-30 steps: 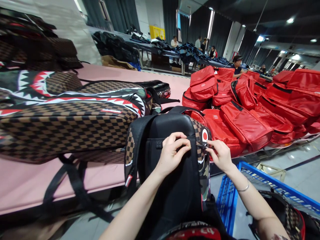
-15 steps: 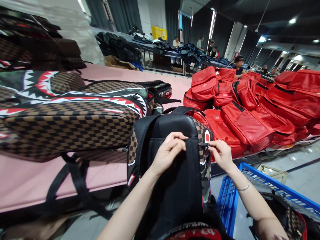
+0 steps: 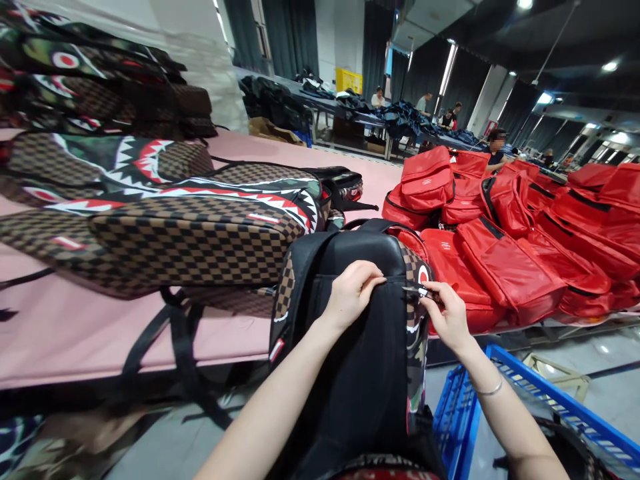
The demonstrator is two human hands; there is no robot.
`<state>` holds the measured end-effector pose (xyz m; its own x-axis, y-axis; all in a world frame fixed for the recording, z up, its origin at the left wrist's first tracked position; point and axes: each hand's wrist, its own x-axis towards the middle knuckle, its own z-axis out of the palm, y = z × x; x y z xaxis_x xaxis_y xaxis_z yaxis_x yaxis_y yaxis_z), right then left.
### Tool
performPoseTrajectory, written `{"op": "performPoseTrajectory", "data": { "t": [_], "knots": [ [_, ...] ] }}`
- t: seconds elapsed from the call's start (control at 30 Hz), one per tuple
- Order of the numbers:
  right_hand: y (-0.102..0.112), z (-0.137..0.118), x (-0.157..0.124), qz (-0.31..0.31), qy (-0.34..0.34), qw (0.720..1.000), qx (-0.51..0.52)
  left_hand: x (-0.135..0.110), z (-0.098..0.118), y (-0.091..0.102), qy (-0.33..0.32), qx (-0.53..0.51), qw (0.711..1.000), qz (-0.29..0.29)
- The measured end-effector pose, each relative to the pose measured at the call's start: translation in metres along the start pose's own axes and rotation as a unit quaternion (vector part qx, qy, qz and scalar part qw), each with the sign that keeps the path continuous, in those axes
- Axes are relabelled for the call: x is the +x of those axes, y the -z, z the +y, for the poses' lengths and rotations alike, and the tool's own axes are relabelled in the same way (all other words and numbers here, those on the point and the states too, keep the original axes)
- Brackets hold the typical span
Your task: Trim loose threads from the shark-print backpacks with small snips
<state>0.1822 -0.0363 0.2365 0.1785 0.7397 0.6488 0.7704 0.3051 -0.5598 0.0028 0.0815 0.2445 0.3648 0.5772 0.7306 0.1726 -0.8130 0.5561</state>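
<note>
A black backpack (image 3: 360,373) with checkered and camouflage sides stands upright in front of me, its back panel facing me. My left hand (image 3: 353,293) is closed, pinching the fabric at the zip line across the top of the panel. My right hand (image 3: 447,317) is closed in a pinch on the zipper pull (image 3: 414,290) at the backpack's right edge.
Checkered shark-mouth backpacks (image 3: 190,230) lie stacked on a pink table (image 3: 75,333) to the left. Red bags (image 3: 500,247) are piled to the right. A blue plastic crate (image 3: 525,393) sits on the floor at lower right. Several people work at tables far behind.
The view has shifted so everything sits a little further right. My right hand stays pinched on the zipper pull at the bag's right edge, and my left hand keeps holding the zip line.
</note>
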Motion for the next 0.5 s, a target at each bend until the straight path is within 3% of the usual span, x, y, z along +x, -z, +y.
{"op": "performPoseTrajectory", "data": {
  "t": [0.1,0.17,0.27,0.37,0.5],
  "knots": [
    [0.001,0.006,0.011,0.011,-0.068,0.996,0.065,-0.001,0.004,-0.002,0.089,-0.042,0.993,0.069],
    [0.001,0.013,0.024,0.014,-0.120,0.986,0.113,-0.006,0.007,-0.003,0.108,-0.085,0.987,0.083],
    [0.001,0.027,0.054,0.004,-0.174,0.972,0.158,-0.014,0.012,-0.005,0.043,-0.103,0.992,0.052],
    [-0.001,0.037,0.092,-0.017,-0.229,0.954,0.194,-0.017,0.021,-0.006,-0.017,-0.045,0.999,0.023],
    [-0.017,0.037,0.140,-0.092,-0.355,0.891,0.268,-0.019,0.035,-0.010,-0.049,0.014,0.999,0.010]
  ]
}}
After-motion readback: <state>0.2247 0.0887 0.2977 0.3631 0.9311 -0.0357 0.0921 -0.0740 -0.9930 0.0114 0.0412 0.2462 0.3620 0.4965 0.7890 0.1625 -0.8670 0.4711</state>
